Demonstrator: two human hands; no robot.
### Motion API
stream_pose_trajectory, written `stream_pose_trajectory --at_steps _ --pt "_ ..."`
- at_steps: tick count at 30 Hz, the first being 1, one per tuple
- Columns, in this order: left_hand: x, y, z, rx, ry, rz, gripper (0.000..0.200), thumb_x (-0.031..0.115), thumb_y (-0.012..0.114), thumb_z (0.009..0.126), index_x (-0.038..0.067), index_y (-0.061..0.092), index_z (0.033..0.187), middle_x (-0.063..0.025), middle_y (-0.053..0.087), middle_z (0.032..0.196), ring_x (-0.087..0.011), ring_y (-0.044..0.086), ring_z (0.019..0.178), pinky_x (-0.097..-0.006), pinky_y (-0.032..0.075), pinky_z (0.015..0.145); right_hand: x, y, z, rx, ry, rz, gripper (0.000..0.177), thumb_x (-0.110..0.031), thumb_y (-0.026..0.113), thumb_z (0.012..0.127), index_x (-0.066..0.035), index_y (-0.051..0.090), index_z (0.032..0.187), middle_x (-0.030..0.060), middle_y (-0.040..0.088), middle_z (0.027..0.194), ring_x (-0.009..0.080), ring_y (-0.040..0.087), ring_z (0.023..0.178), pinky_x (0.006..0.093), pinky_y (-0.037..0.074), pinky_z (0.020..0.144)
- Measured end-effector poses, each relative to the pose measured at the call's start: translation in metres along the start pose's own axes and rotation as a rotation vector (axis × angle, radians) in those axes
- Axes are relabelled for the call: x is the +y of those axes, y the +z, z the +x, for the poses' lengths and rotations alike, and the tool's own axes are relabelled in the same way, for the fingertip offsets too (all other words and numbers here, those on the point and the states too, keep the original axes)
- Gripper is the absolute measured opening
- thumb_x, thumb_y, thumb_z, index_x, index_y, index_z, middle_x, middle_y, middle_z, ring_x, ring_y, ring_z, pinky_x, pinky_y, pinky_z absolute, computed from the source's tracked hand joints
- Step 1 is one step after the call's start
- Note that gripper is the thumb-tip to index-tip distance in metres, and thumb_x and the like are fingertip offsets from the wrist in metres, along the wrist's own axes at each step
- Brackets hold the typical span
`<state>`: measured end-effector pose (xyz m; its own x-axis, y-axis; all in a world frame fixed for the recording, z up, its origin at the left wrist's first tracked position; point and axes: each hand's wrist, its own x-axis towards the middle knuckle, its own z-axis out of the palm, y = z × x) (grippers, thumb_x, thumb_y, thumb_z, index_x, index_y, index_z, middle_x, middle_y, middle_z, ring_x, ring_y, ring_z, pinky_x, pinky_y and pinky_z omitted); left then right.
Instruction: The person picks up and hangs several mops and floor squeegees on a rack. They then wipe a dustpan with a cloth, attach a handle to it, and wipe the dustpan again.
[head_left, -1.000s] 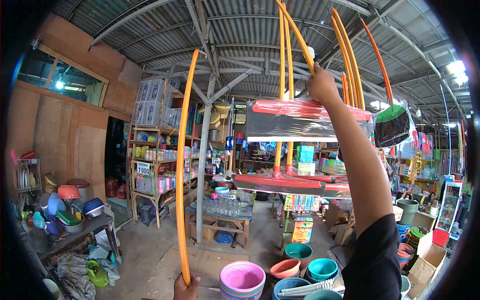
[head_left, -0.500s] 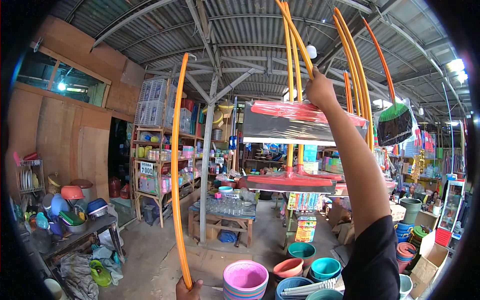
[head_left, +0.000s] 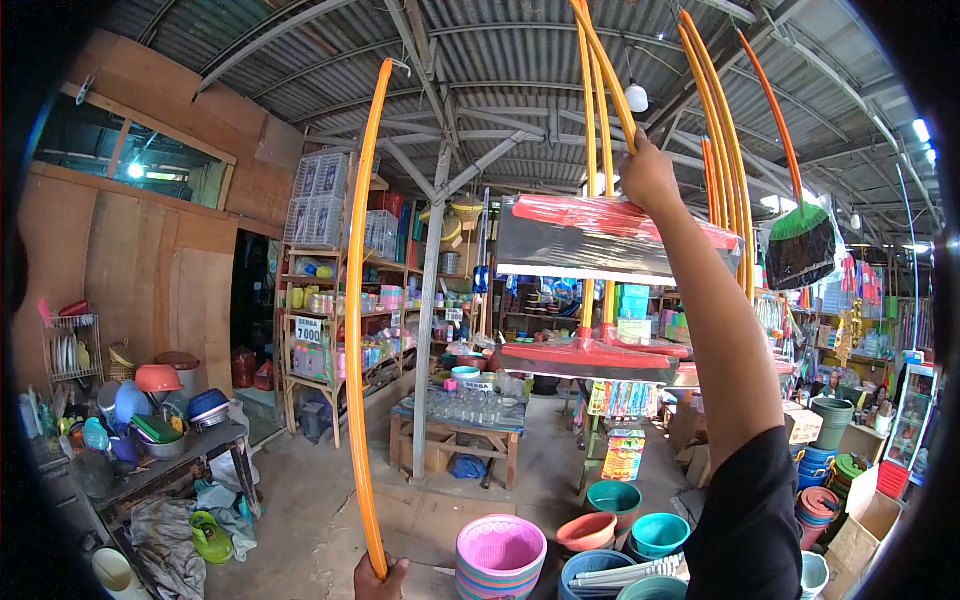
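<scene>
At the bottom centre, my left hand is wrapped round the lower end of a long orange pole, which stands upright with a hook at its top. My right hand is raised and closed round the orange handle of a squeegee whose wide black blade and red top are wrapped in clear plastic. Just below hangs another red squeegee. More orange handles hang to the right, beside a green and black broom.
Stacked pink basins, teal pots and an open cardboard box stand low in front. A metal post rises beside a table of glassware. Shelves and a cluttered bench are at the left.
The view has shifted, so the background sits slightly further right. The orange pole in my left hand reaches higher in the picture. Both hands keep their holds.
</scene>
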<state>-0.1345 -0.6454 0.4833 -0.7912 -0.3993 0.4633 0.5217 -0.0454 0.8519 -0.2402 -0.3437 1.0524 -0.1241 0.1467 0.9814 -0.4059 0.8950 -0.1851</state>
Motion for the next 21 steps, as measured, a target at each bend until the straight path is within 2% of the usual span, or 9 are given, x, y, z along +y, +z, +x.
stream_pose_trajectory --at_steps 7,10,21 --pt "-0.020 -0.010 -0.005 0.000 0.042 0.042 0.017 0.011 0.065 0.086 0.010 0.048 0.089 0.0046 0.041 0.054 -0.0057 0.038 0.035 -0.0220 0.032 0.030 0.008 0.006 -0.010 0.036 -0.027 0.035 0.053 -0.011 0.046 0.082 -0.003 0.040 0.134 0.0305 0.058 0.111 0.0416 0.056 0.106 0.0464 0.044 0.091" --pt "-0.026 -0.016 -0.006 -0.006 0.062 0.081 0.016 0.010 0.064 0.086 0.010 0.048 0.089 0.0048 0.041 0.055 -0.0050 0.038 0.037 -0.0214 0.033 0.032 0.004 0.000 -0.019 -0.035 0.009 0.003 0.054 -0.011 0.047 0.082 -0.004 0.038 0.135 0.0302 0.059 0.108 0.0424 0.057 0.103 0.0467 0.046 0.089" --pt "-0.017 -0.020 -0.013 -0.082 0.114 0.132 0.014 0.003 0.060 0.084 0.010 0.048 0.089 0.0048 0.043 0.065 -0.0046 0.038 0.047 -0.0207 0.033 0.040 0.010 0.005 -0.034 -0.029 0.042 0.017 0.055 -0.014 0.046 0.084 -0.008 0.036 0.139 0.0285 0.060 0.108 0.0409 0.058 0.103 0.0472 0.045 0.090"
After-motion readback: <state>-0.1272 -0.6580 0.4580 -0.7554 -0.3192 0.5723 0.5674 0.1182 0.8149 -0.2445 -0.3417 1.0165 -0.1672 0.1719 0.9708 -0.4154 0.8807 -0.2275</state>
